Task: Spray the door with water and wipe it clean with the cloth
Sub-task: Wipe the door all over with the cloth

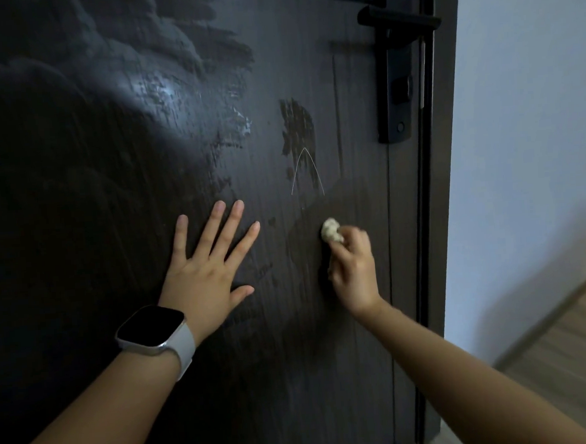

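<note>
The door, dark and streaked with wet patches, filled the left and centre of the frame. The left hand lay flat against it at centre, fingers spread straight. Right of it, the right hand pinched a crumpled pale cloth against the panel.

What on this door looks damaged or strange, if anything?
A thin pale arch-shaped line, like a scratch, sits on the door just above the cloth gripped by the right hand. It stands out sharply against the blurry wet streaks; whether it wipes off is unclear.
</note>
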The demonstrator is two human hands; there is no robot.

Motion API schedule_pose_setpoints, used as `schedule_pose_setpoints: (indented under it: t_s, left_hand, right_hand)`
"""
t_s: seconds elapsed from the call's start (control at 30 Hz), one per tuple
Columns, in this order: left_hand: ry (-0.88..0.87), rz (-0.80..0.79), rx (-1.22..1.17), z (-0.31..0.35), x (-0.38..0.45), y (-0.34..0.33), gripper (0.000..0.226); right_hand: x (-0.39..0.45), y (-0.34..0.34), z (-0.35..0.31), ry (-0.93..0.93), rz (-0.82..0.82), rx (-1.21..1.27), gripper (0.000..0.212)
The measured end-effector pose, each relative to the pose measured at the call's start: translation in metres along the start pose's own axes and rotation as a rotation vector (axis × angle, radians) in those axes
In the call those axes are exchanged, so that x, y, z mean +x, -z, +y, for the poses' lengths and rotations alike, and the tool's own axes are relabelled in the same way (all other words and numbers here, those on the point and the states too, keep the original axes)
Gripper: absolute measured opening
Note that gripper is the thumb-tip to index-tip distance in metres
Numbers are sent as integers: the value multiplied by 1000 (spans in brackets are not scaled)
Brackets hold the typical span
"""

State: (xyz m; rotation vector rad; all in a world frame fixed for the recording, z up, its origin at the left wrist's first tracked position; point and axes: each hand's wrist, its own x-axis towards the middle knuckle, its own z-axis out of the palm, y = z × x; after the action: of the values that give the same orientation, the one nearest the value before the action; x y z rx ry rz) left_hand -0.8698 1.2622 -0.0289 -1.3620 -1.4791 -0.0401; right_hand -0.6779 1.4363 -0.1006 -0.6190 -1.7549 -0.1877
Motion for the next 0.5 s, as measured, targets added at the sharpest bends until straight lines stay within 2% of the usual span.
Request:
schedule_pose_setpoints:
  t_s: [0.1,0.27,0.4,0.5]
  left_hand:
    - [1,3,-18,0,0,0,109]
    - [9,32,-69,0,1,2,109]
    - [12,17,-59,0,0,1,112]
    - [15,1,-50,1,-1,2,113]
  right_hand:
    - [4,10,0,26,-79,-11,44]
    - [77,20,-17,30,-8,-12,42]
    - [32,15,-5,87,-41,-30,44]
    - [33,17,-3,94,-48,-9,34]
